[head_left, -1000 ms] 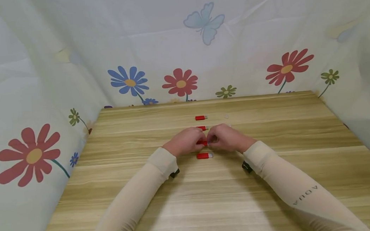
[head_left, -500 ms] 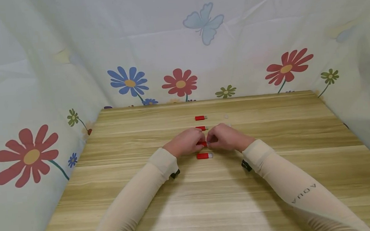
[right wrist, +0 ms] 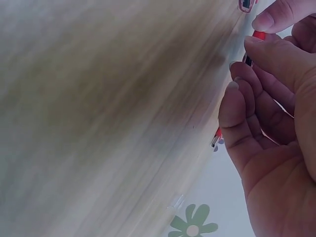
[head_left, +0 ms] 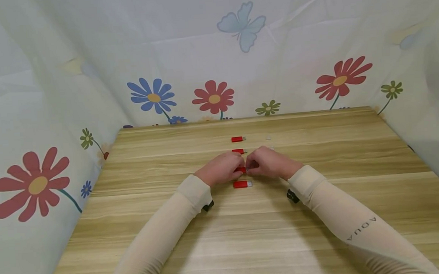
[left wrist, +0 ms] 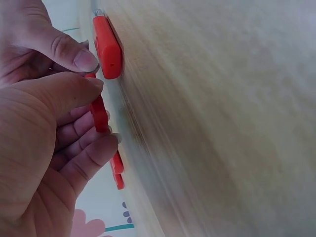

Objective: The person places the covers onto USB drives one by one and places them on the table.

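My left hand [head_left: 221,168] pinches a red USB stick [left wrist: 100,116] between thumb and fingers, just above the table. At the stick's plug end my right hand [head_left: 269,163] pinches the clear cap with thumb and fingertips; the fingers hide most of the cap. Both hands meet over the stick. Nearest me lies another red USB stick [head_left: 240,184], its plug under a clear cap. Beyond the hands lie two more red sticks, a far one [head_left: 237,139] with bare plug and a closer one [head_left: 240,151] partly behind the left hand.
To the right of the far sticks lie two loose clear caps, one at the back [head_left: 268,137] and one [head_left: 272,148] just beyond the right hand. The wooden table [head_left: 317,135] ends at a flowered curtain [head_left: 184,51] at the back and sides.
Hardly anything differs. Both hands stay together on the same USB stick, with only slight shifts of the fingers.
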### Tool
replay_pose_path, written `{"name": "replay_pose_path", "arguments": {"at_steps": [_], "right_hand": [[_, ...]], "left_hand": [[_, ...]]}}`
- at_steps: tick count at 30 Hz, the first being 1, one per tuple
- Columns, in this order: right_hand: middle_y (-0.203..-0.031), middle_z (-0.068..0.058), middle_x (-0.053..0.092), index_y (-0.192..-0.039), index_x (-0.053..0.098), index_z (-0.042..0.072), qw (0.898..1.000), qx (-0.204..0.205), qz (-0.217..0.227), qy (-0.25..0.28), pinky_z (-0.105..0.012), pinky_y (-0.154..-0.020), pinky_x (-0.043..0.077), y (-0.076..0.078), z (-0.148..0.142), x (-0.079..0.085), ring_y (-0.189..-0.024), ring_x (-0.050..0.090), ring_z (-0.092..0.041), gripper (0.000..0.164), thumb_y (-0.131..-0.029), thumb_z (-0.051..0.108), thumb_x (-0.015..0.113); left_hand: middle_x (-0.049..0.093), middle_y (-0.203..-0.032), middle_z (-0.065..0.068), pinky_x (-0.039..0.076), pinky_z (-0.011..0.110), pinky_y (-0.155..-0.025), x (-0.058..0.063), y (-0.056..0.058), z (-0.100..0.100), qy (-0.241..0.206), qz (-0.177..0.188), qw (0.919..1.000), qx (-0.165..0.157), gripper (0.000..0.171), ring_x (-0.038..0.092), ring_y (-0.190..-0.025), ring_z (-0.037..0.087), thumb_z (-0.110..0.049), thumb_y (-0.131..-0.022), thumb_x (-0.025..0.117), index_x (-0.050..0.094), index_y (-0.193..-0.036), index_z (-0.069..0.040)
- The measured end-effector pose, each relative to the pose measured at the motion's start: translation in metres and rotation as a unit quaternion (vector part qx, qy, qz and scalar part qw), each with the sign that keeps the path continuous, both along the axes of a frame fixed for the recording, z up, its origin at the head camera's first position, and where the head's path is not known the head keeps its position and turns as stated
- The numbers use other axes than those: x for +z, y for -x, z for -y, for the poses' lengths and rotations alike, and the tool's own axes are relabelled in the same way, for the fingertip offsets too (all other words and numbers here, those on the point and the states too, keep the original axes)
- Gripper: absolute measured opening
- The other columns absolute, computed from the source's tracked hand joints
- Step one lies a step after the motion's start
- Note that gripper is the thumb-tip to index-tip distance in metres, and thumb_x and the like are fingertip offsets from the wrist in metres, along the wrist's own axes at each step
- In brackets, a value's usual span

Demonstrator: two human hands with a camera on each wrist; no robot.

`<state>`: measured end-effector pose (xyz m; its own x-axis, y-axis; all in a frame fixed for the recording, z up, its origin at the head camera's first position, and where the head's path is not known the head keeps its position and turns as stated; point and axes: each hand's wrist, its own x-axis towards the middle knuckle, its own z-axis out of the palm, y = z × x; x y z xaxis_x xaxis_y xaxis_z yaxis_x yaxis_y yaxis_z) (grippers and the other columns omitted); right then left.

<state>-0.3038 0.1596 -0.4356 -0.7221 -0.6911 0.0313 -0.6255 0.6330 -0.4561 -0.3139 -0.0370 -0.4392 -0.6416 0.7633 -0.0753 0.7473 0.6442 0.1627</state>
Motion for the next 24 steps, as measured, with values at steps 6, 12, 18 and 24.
{"name": "replay_pose_path", "arguments": {"at_steps": [6,12,18,24], "right_hand": [[-0.081,-0.002,0.074,-0.087,0.076,0.007,1.0,0.007,0.003,-0.005,-0.029,-0.072,0.056,-0.0003,0.0005,0.0006,-0.074,0.067,-0.013,0.004,-0.09,0.009,0.077],[-0.079,-0.001,0.072,-0.085,0.075,0.007,1.0,0.004,0.001,-0.008,-0.028,-0.07,0.054,-0.0019,0.0019,0.0023,-0.071,0.063,-0.01,0.003,-0.089,0.007,0.076],[-0.08,-0.001,0.073,-0.084,0.075,0.007,1.0,0.005,0.003,-0.011,-0.027,-0.07,0.055,-0.0018,0.0026,0.0043,-0.072,0.063,-0.009,0.005,-0.089,0.007,0.075],[-0.081,-0.002,0.074,-0.085,0.076,0.004,1.0,-0.003,0.022,-0.008,-0.027,-0.071,0.056,-0.0028,0.0029,0.0072,-0.073,0.065,-0.01,0.004,-0.088,0.007,0.076]], "left_hand": [[0.066,-0.093,-0.002,0.05,0.022,-0.078,0.0016,-0.0017,-0.0006,0.006,0.016,0.9998,0.006,0.015,0.056,-0.082,0.013,-0.025,-0.098,0.07,0.074,-0.106,-0.013],[0.067,-0.093,-0.002,0.049,0.023,-0.077,0.003,-0.0016,-0.0006,-0.003,0.03,0.9995,0.006,0.013,0.056,-0.082,0.013,-0.023,-0.096,0.073,0.075,-0.105,-0.012],[0.065,-0.087,-0.002,0.046,0.022,-0.073,0.0046,-0.001,0.0004,-0.015,0.04,0.9991,0.003,0.008,0.054,-0.078,0.012,-0.021,-0.095,0.074,0.075,-0.096,-0.013],[0.064,-0.084,-0.004,0.045,0.021,-0.071,0.0058,-0.0015,0.0019,-0.021,0.052,0.9984,0.008,0.008,0.054,-0.076,0.011,-0.022,-0.093,0.076,0.075,-0.094,-0.014]]}}
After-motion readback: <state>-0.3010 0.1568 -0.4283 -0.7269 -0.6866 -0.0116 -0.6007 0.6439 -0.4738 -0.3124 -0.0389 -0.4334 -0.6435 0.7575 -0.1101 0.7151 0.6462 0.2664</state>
